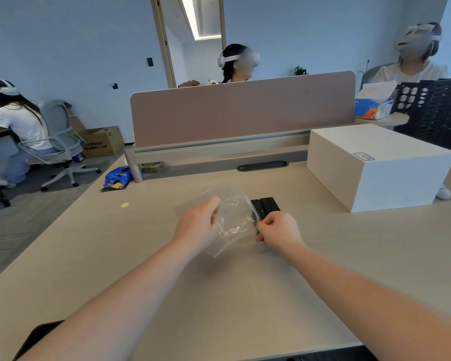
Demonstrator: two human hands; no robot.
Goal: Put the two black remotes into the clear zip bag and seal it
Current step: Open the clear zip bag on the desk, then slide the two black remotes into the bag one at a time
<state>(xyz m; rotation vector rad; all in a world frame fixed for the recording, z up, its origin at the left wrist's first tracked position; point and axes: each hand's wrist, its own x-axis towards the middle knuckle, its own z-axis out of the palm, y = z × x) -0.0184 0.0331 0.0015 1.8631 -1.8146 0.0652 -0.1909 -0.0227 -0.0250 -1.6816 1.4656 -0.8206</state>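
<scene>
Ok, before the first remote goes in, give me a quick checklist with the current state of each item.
1. Left hand gripping the clear zip bag: ok.
2. Right hand pinching the bag's other edge: ok.
3. Bag mouth open wide enough: cannot tell.
4. Two black remotes on the desk beside the bag, within reach: ok.
5. Remotes already bagged: not ok.
6. A hand free to pick up a remote: not ok.
</scene>
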